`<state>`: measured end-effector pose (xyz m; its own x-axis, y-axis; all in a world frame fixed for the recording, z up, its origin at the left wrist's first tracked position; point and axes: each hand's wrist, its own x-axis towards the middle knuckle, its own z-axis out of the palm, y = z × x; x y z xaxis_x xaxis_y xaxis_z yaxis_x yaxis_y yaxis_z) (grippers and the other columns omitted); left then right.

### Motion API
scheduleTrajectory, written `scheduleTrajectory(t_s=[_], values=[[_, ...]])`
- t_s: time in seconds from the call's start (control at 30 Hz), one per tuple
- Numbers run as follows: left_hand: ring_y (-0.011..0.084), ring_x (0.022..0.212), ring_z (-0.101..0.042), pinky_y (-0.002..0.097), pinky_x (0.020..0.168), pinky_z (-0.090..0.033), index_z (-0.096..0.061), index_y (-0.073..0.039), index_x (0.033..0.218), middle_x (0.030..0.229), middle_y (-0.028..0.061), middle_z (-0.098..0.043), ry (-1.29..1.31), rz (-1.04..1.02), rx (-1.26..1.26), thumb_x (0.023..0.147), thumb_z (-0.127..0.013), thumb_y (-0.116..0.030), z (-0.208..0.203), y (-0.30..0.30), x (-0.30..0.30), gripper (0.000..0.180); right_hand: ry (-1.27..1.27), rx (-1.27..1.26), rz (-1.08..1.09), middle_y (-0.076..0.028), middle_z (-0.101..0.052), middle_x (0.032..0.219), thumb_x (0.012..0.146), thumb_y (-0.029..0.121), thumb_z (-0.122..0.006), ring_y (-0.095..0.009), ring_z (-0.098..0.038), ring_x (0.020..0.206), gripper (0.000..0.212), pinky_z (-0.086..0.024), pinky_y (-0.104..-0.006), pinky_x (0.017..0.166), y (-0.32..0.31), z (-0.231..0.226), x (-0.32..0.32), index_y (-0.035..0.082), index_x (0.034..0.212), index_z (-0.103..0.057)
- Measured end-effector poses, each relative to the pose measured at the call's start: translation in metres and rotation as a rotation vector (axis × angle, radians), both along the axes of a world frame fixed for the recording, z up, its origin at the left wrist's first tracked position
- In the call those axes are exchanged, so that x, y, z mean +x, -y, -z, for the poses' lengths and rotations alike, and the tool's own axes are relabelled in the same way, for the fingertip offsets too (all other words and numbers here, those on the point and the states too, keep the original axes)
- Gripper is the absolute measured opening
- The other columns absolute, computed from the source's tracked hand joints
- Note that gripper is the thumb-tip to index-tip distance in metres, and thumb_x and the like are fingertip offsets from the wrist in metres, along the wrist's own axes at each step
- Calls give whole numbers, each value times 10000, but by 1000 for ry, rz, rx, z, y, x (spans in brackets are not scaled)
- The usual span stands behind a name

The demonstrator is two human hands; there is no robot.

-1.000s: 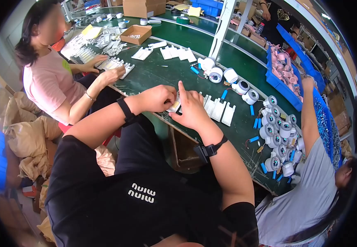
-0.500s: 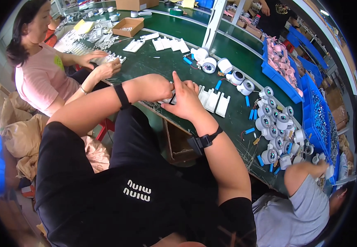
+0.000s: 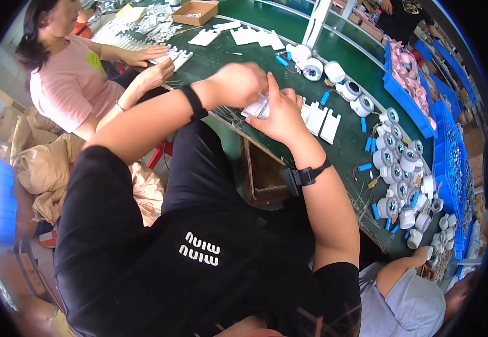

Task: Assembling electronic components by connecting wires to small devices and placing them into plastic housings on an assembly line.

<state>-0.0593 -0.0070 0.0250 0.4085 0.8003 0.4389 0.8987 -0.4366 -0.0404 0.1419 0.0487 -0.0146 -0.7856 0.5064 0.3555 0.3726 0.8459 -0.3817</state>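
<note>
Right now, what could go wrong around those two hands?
1. The white panel by the left hand and right hand lies close to the near edge of the table; a nudge might tip it off.
2. The row of white panels sits right beside the right hand, so a sideways slip could scatter it.
3. The nearby blue cylinder lies on its side and might roll.

The right hand (image 3: 281, 116) rests on white plates (image 3: 316, 119) beside the left hand (image 3: 236, 85).
</note>
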Motion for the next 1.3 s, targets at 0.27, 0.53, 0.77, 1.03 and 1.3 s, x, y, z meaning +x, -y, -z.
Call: scheduleTrajectory(t_s=[0.27, 0.53, 0.77, 1.03, 1.3], values=[[356, 723, -703, 415, 642, -545, -668, -9, 910, 830, 207, -710, 1696, 878, -1207, 907, -811, -331, 52, 106, 39, 353, -48, 53, 55, -164, -727, 1313, 725, 408, -893, -375, -572, 1294, 1031, -352, -544, 1126, -15, 9, 12, 13, 1580, -476], [332, 846, -763, 401, 812, -619, -642, 35, 1141, 904, 166, -739, 1106, -210, -1099, 907, -677, -98, 193, 70, 134, 271, 87, 59, 67, -160, -716, 1317, 759, 397, -863, -360, -574, 1292, 927, -361, -526, 1127, -26, -2, 22, 25, 1544, -540], [488, 1039, -690, 572, 994, -537, -738, -25, 1202, 1032, 221, -764, 203, 51, -726, 864, -591, -70, 221, 68, 122, 372, -25, 5, 38, -162, -700, 1310, 748, 371, -851, -372, -568, 1276, 864, -370, -515, 1123, -32, 3, 21, 24, 1493, -587], [220, 748, -712, 352, 703, -570, -732, 64, 1000, 893, 149, -755, 1394, 877, -1092, 1031, -628, -96, -16, 53, 58, 193, -401, 140, 72, -149, -703, 1222, 958, 329, -738, -361, -576, 1218, 456, -372, -508, 1093, -30, -6, 17, 31, 1300, -685], [454, 1291, -632, 504, 1115, -518, -654, -61, 1429, 1483, 263, -603, 201, -490, -71, 927, -694, -251, 8, -163, -99, 538, -459, 185, 123, -101, -722, 1103, 992, 321, -700, -334, -582, 1130, 276, -401, -507, 1013, -49, -4, 20, 64, 1077, -756]])
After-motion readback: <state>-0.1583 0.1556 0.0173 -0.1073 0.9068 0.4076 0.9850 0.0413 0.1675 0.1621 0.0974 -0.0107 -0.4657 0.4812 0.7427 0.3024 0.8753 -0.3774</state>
